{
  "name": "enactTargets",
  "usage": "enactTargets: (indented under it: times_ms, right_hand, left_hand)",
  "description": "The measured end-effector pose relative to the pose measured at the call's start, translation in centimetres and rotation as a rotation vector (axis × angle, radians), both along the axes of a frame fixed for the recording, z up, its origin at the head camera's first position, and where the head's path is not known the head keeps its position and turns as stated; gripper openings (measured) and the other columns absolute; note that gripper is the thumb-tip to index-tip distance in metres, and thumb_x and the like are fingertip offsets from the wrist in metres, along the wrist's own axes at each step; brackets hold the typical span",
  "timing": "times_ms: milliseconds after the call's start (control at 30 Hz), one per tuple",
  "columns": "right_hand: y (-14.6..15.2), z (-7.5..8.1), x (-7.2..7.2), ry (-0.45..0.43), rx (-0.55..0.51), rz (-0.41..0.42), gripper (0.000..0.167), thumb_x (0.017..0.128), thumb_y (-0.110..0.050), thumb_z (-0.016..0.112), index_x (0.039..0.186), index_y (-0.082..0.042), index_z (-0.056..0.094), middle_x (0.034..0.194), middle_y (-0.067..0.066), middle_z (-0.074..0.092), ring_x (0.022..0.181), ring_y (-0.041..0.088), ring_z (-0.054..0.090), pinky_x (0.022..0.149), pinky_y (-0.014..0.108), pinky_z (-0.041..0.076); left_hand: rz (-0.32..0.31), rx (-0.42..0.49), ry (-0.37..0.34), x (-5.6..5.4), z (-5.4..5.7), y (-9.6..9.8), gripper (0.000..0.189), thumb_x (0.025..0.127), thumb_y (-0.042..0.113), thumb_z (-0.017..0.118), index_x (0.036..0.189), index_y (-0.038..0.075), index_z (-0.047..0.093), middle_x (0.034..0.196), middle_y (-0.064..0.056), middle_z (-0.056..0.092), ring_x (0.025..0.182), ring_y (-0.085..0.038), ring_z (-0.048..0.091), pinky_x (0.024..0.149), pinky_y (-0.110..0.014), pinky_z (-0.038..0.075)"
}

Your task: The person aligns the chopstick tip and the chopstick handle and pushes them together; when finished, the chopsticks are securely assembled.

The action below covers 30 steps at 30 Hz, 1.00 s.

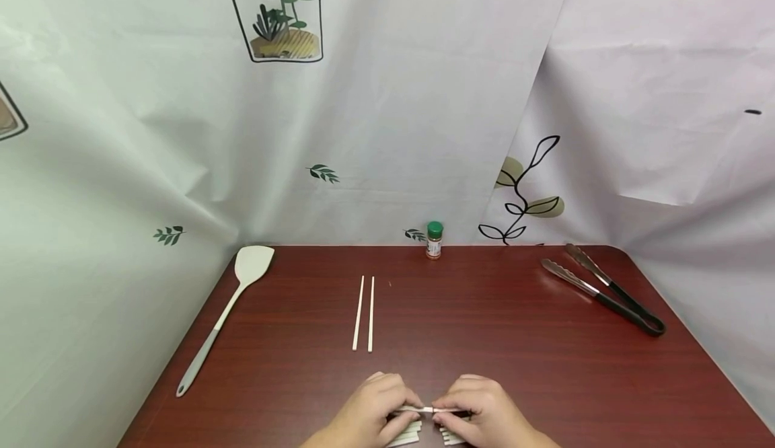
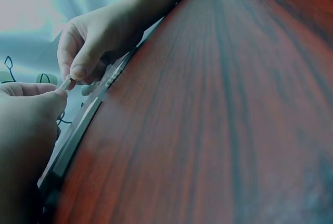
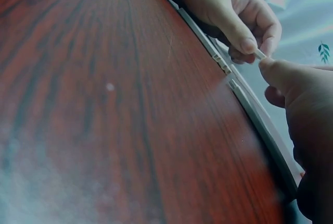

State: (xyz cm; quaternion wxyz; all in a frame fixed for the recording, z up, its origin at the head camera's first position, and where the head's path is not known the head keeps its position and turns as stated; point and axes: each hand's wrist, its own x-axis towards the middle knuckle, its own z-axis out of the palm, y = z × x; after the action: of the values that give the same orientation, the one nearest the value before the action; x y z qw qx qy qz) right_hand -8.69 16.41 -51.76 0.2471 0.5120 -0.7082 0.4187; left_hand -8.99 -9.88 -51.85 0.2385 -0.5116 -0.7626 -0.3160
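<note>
Close to the table's near edge, my left hand and right hand face each other. Both pinch a thin pale stick between thumb and fingers, one hand toward each end. A short length of it shows in the gap, with a thin dark mark across it; the fingers hide the rest. Below the left hand lies a group of pale sticks, and a second group lies below the right hand. In the left wrist view the stick bridges the fingertips; the right wrist view shows the same stick.
Two chopsticks lie side by side beyond the hands. A green-capped spice jar stands at the back edge of the red-brown table. To the left lies a white turner, to the right metal tongs with black handles. Printed cloth hangs around the table.
</note>
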Motion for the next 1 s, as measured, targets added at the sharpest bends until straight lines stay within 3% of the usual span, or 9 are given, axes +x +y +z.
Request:
enactTargets:
  times_ms: [133,467,567,800,1000]
  right_hand:
    - [-0.05,-0.01,-0.07,0.012,0.003,0.008,0.020,0.082,-0.005,0.091,0.099,-0.011,0.081,0.087,-0.007,0.075,0.077,0.001,0.066,0.076,0.008,0.050]
    - [-0.04,-0.04,0.03,-0.004,0.012,0.011,0.004,0.096,-0.015,0.082,0.096,-0.011,0.081,0.086,-0.008,0.074,0.075,0.001,0.066,0.075,0.007,0.049]
    - [0.03,-0.13,0.02,-0.013,0.020,0.006,0.004,0.094,-0.014,0.084,0.097,-0.012,0.081,0.087,-0.008,0.074,0.076,0.001,0.066,0.075,0.008,0.049]
    - [0.24,-0.26,0.08,-0.054,0.020,-0.029,0.020,0.085,-0.008,0.090,0.103,-0.014,0.081,0.092,-0.007,0.076,0.079,0.000,0.067,0.073,0.009,0.050]
    - [0.31,-0.36,-0.03,-0.040,0.033,-0.037,0.015,0.089,-0.013,0.088,0.103,-0.016,0.081,0.092,-0.009,0.075,0.082,-0.002,0.067,0.073,0.010,0.051]
  left_hand:
    - [0.004,0.004,0.010,0.05,0.10,0.01,0.013,0.095,0.021,0.080,0.107,0.022,0.073,0.095,0.016,0.067,0.085,0.006,0.059,0.086,-0.015,0.045]
    - [0.009,0.024,0.025,0.13,0.33,0.06,0.015,0.092,0.021,0.083,0.104,0.022,0.074,0.093,0.016,0.069,0.083,0.006,0.060,0.084,-0.014,0.046]
    - [0.011,0.024,0.021,0.18,0.35,0.08,0.016,0.091,0.021,0.084,0.104,0.023,0.075,0.094,0.016,0.069,0.083,0.007,0.061,0.084,-0.014,0.045]
    - [0.007,0.024,0.020,0.24,0.38,0.11,0.019,0.088,0.020,0.087,0.103,0.022,0.075,0.093,0.016,0.071,0.085,0.006,0.063,0.084,-0.014,0.047]
    - [0.000,0.031,0.025,0.21,0.39,0.17,0.019,0.087,0.020,0.088,0.102,0.022,0.076,0.092,0.016,0.072,0.085,0.006,0.064,0.084,-0.014,0.048]
